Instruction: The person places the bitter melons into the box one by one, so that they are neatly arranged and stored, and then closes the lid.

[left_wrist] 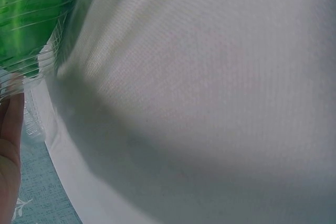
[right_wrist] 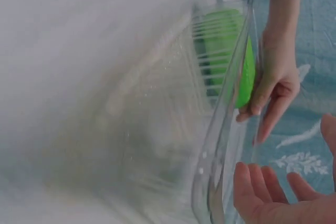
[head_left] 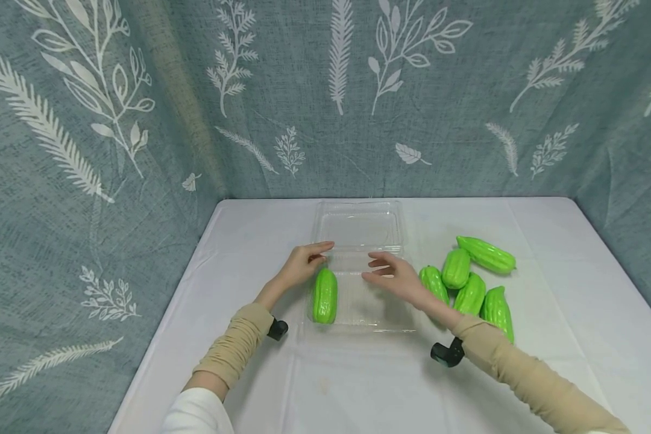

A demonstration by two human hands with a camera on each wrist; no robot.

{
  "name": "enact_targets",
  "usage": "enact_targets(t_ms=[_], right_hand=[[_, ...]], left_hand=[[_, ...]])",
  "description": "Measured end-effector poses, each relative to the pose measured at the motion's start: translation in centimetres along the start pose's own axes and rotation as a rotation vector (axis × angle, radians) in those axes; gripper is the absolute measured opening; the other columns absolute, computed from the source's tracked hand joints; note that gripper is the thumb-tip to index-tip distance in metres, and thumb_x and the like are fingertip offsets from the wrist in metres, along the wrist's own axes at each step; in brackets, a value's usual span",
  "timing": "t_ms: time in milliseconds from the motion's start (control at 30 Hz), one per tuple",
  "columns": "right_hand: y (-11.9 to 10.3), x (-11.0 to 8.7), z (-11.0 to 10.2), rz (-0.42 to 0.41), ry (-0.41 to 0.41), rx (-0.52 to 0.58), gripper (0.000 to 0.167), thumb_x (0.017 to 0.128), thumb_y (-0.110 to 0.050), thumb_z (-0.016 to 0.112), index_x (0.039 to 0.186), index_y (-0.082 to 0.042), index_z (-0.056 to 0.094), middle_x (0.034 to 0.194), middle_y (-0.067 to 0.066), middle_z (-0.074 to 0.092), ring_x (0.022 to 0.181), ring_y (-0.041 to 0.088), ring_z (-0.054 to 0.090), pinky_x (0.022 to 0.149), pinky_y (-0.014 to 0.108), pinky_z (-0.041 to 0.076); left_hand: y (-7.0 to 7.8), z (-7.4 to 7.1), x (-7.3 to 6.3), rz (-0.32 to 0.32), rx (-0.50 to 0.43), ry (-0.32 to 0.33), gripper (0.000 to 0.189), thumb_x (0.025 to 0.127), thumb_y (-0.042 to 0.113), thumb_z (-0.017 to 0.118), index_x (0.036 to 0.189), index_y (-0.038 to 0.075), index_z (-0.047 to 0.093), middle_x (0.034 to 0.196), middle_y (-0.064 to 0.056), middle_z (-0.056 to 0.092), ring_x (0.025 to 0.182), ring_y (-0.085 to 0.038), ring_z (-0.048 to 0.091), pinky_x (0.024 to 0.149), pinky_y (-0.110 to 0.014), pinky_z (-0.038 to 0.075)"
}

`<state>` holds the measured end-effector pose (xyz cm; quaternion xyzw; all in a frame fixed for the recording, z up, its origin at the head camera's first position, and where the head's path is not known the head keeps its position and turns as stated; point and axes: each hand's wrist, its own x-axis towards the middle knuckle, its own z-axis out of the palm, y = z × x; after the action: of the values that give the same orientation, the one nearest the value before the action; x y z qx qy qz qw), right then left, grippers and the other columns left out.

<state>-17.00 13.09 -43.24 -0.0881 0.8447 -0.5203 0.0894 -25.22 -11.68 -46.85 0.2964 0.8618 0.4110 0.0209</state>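
A clear plastic clamshell box [head_left: 374, 310] lies with its lid [head_left: 360, 226] folded back away from the person. Lengthwise along the left side of its base is a glossy green bitter melon [head_left: 325, 296], also visible through the ribbed wall in the right wrist view [right_wrist: 223, 51]. My left hand [head_left: 302, 263] is at the far end of this melon, by the box's left edge, fingers loosely extended; whether it touches the melon is unclear. Over the right part of the base hovers my right hand [head_left: 395, 276], fingers apart and holding nothing.
Several more bitter melons lie in a group right of the box, one [head_left: 487, 255] farthest back and another [head_left: 497, 310] nearer the front, partly beside my right forearm. A white cloth covers the table [head_left: 358, 386]. A patterned grey-green curtain [head_left: 314, 78] hangs behind and at both sides.
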Motion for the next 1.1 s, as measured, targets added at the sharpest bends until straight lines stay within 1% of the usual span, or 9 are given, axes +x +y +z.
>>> enact_targets(t_ms=[100, 233, 367, 500, 633, 833, 1000, 1100], right_hand=[[0.0, -0.2, -0.5, -0.022, 0.011, 0.011, 0.055, 0.089, -0.024, 0.066, 0.136, -0.002, 0.048, 0.127, 0.02, 0.058, 0.112, 0.035, 0.06, 0.091, 0.04, 0.054], [0.0, -0.5, -1.3, -0.051, 0.005, 0.022, 0.054, 0.091, -0.022, 0.064, 0.137, 0.0, 0.046, 0.129, 0.023, 0.056, 0.113, 0.037, 0.059, 0.09, 0.04, 0.054], [0.1, -0.9, -2.1, -0.034, -0.006, 0.05, 0.056, 0.091, -0.024, 0.064, 0.139, -0.001, 0.044, 0.132, 0.024, 0.053, 0.116, 0.036, 0.057, 0.091, 0.038, 0.054], [0.4, -1.3, -2.8, -0.006, -0.012, 0.073, 0.057, 0.091, -0.026, 0.064, 0.14, -0.003, 0.043, 0.133, 0.023, 0.052, 0.117, 0.035, 0.056, 0.091, 0.037, 0.054], [0.8, -1.7, -3.4, -0.01, -0.016, 0.072, 0.056, 0.092, -0.025, 0.063, 0.14, -0.004, 0.043, 0.133, 0.024, 0.052, 0.117, 0.036, 0.056, 0.092, 0.037, 0.054], [1.0, -2.1, -4.3, -0.027, 0.013, 0.045, 0.056, 0.092, -0.022, 0.062, 0.139, 0.001, 0.042, 0.131, 0.026, 0.053, 0.115, 0.037, 0.057, 0.091, 0.039, 0.054], [1.3, -2.3, -5.3, -0.017, 0.031, 0.038, 0.057, 0.093, -0.023, 0.061, 0.14, 0.002, 0.04, 0.132, 0.026, 0.052, 0.117, 0.038, 0.056, 0.094, 0.04, 0.053], [1.6, -2.5, -6.0, -0.011, 0.043, 0.044, 0.056, 0.094, -0.023, 0.06, 0.141, 0.001, 0.039, 0.133, 0.026, 0.051, 0.118, 0.038, 0.055, 0.094, 0.039, 0.052]], left_hand=[[0.0, 0.0, 0.0, -0.003, -0.002, -0.002, 0.038, 0.089, -0.004, 0.06, 0.126, -0.003, 0.058, 0.133, -0.017, 0.056, 0.116, -0.03, 0.06, 0.087, -0.036, 0.056], [0.1, 0.0, 0.0, -0.003, 0.0, -0.003, 0.038, 0.089, -0.004, 0.06, 0.126, -0.003, 0.058, 0.133, -0.017, 0.056, 0.117, -0.031, 0.059, 0.088, -0.036, 0.056], [0.2, -0.1, -0.1, -0.007, 0.013, -0.004, 0.038, 0.089, -0.004, 0.059, 0.127, -0.004, 0.057, 0.134, -0.018, 0.055, 0.117, -0.031, 0.059, 0.087, -0.035, 0.056], [0.5, -0.1, -0.1, -0.023, 0.014, -0.004, 0.038, 0.089, -0.004, 0.059, 0.127, -0.003, 0.058, 0.134, -0.017, 0.055, 0.119, -0.031, 0.058, 0.089, -0.036, 0.055], [0.5, -0.1, -0.1, -0.033, 0.016, -0.008, 0.038, 0.09, -0.004, 0.059, 0.127, -0.002, 0.058, 0.135, -0.016, 0.055, 0.12, -0.03, 0.057, 0.089, -0.036, 0.055], [0.5, -0.1, -0.1, -0.038, 0.015, -0.008, 0.038, 0.09, -0.003, 0.059, 0.127, -0.002, 0.058, 0.135, -0.016, 0.055, 0.119, -0.029, 0.058, 0.089, -0.036, 0.055], [0.6, -0.2, 0.0, -0.036, 0.015, -0.009, 0.038, 0.09, -0.003, 0.059, 0.127, -0.002, 0.058, 0.135, -0.016, 0.055, 0.12, -0.029, 0.057, 0.088, -0.037, 0.055], [0.7, -0.2, 0.0, -0.032, 0.02, -0.007, 0.038, 0.089, -0.003, 0.059, 0.127, -0.002, 0.058, 0.135, -0.016, 0.055, 0.119, -0.029, 0.058, 0.088, -0.036, 0.055]])
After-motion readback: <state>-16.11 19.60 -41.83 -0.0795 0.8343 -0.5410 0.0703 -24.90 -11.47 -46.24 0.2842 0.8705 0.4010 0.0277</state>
